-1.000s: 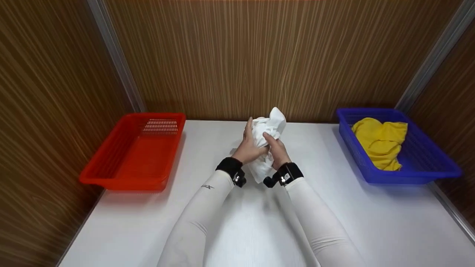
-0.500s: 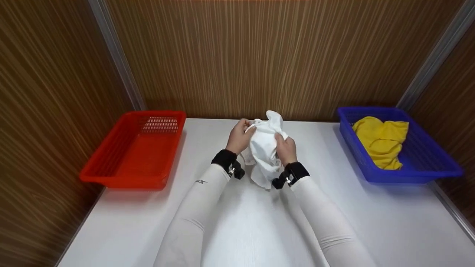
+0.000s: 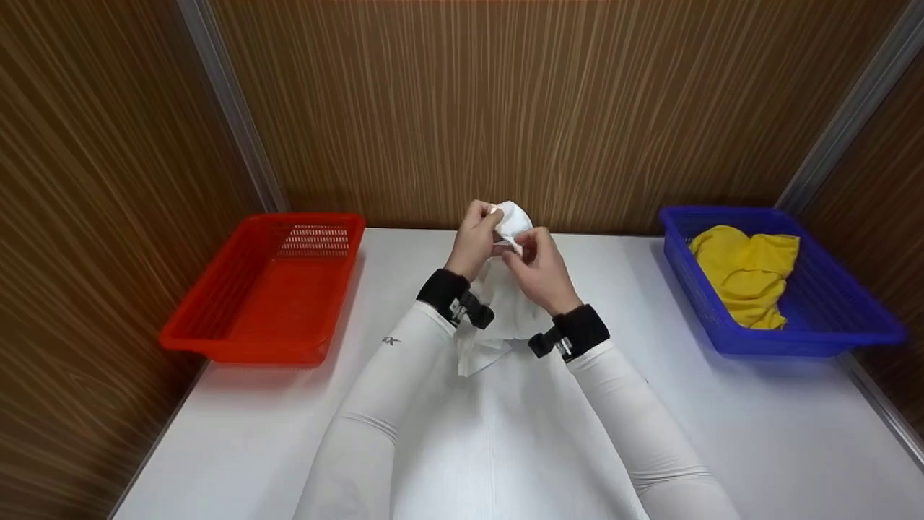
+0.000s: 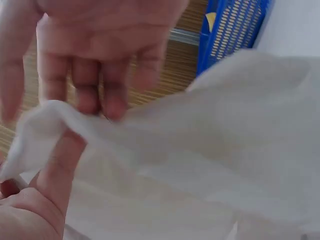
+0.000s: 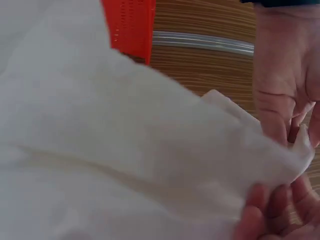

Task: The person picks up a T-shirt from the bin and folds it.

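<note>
A white cloth [image 3: 512, 217] is held up between the two hands, hanging in loose folds over the table. My left hand [image 3: 473, 238] pinches its edge near the top; in the left wrist view the left digit [image 4: 60, 165] lies against a fold. My right hand [image 3: 545, 271] is close beside it, fingertips at the cloth's edge. The left wrist view shows the right hand [image 4: 95, 55] from its palm side, thumb apart and fingers loosely extended to the edge. Blurred right fingertips [image 5: 257, 195] show low in the right wrist view. Cloth hides part of the fingers.
At the left stands a red plastic basket [image 3: 328, 303]. A blue plastic basket [image 3: 816, 343] at the right holds a yellow cloth [image 3: 743, 274]. Wood-grain panels [image 3: 462, 108] enclose the white table [image 3: 469, 448] at the back and sides.
The white cloth has gone from a bunched bundle to hanging more open, its lower part spreading toward me. My hands have risen, and the right hand has shifted along the cloth toward the left.
</note>
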`<state>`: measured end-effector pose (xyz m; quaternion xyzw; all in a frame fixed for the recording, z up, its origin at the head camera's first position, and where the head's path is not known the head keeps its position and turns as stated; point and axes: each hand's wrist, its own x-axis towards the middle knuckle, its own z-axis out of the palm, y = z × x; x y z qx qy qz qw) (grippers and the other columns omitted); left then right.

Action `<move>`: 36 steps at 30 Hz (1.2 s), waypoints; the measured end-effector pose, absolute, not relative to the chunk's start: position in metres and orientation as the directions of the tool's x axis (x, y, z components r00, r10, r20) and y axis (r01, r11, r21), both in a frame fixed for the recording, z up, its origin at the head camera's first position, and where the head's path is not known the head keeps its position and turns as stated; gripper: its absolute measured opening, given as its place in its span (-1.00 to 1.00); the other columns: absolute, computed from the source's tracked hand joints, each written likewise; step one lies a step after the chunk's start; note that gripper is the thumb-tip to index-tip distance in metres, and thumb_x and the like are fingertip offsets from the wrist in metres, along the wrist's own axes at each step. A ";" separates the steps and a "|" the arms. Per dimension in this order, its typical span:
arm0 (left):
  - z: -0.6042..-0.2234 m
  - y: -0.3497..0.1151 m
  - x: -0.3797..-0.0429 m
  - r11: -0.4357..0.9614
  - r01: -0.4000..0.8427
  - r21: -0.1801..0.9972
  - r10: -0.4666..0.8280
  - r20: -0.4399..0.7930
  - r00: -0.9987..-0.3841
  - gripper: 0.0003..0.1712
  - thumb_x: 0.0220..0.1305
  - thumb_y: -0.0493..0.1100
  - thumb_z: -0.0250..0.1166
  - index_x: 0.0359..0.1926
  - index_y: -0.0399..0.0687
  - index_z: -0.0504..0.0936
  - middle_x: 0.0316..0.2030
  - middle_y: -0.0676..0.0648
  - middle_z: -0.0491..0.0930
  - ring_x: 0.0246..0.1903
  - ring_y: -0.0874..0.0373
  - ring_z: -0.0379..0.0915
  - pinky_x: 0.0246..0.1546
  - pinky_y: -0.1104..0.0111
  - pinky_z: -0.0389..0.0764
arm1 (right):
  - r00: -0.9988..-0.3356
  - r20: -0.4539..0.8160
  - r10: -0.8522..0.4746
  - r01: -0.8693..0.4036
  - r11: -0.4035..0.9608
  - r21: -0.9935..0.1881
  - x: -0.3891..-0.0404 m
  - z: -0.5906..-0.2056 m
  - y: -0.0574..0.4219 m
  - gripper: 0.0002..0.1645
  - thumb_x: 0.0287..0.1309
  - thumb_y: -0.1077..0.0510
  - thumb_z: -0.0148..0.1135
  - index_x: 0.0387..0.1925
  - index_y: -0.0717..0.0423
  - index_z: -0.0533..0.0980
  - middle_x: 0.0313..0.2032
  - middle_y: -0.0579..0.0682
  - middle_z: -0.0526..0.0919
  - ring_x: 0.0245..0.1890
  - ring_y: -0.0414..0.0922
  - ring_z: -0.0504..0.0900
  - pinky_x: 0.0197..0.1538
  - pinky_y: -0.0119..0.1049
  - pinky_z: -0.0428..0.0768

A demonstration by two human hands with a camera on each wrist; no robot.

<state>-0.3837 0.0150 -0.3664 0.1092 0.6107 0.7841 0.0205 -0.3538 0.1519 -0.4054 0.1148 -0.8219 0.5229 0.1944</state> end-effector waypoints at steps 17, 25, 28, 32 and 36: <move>-0.320 -0.031 -0.389 -0.173 0.581 0.795 -0.228 0.542 -0.809 -0.91 0.52 -0.31 0.13 -0.16 -0.13 0.35 0.05 -0.08 0.23 0.24 0.16 0.33 0.26 0.49 0.38 | -0.878 0.364 0.311 -0.028 0.726 -0.687 -0.383 -0.391 0.250 -0.66 0.17 0.29 0.06 -0.04 0.21 0.60 -0.04 0.29 0.74 -0.05 0.30 0.67 0.06 0.16 0.57; -0.303 -0.058 -0.386 -0.087 0.723 0.685 -0.435 0.627 -0.646 -0.84 0.46 -0.29 0.22 -0.10 -0.19 0.37 0.56 -0.17 -0.18 0.53 0.09 -0.13 0.50 0.27 0.31 | -0.644 0.584 0.495 -0.198 0.630 -0.751 -0.362 -0.334 0.287 -0.76 0.37 0.15 0.18 -0.08 0.23 0.61 -0.09 0.21 0.76 -0.02 0.10 0.72 0.12 -0.12 0.62; -0.291 -0.063 -0.374 -0.059 0.826 0.560 -0.491 0.705 -0.512 -0.82 0.42 -0.34 0.25 -0.11 -0.25 0.38 0.63 -0.20 -0.36 0.59 0.09 -0.23 0.56 0.20 0.22 | -0.525 0.640 0.561 -0.392 0.508 -0.767 -0.340 -0.302 0.287 -0.88 0.33 0.27 0.19 -0.24 0.15 0.66 -0.23 0.02 0.75 -0.14 -0.12 0.69 0.03 -0.35 0.57; -0.264 -0.070 -0.353 0.100 0.937 0.335 -0.530 0.815 -0.235 -0.79 0.33 -0.41 0.26 -0.19 -0.12 0.40 0.59 -0.41 -0.44 0.63 -0.06 -0.34 0.61 0.21 0.10 | -0.389 0.648 0.655 -0.658 0.294 -0.693 -0.301 -0.248 0.275 -0.74 0.27 0.43 0.19 -0.38 0.07 0.67 -0.35 -0.13 0.68 -0.25 -0.23 0.63 -0.05 -0.41 0.53; -0.239 -0.072 -0.334 0.171 0.963 0.206 -0.551 0.830 -0.080 -0.72 0.25 -0.48 0.23 -0.25 -0.07 0.37 0.55 -0.53 -0.43 0.61 -0.16 -0.35 0.60 0.17 0.12 | -0.278 0.627 0.728 -0.803 0.181 -0.567 -0.272 -0.205 0.266 -0.72 0.24 0.49 0.18 -0.49 0.15 0.61 -0.44 -0.05 0.64 -0.39 -0.18 0.57 -0.19 -0.39 0.49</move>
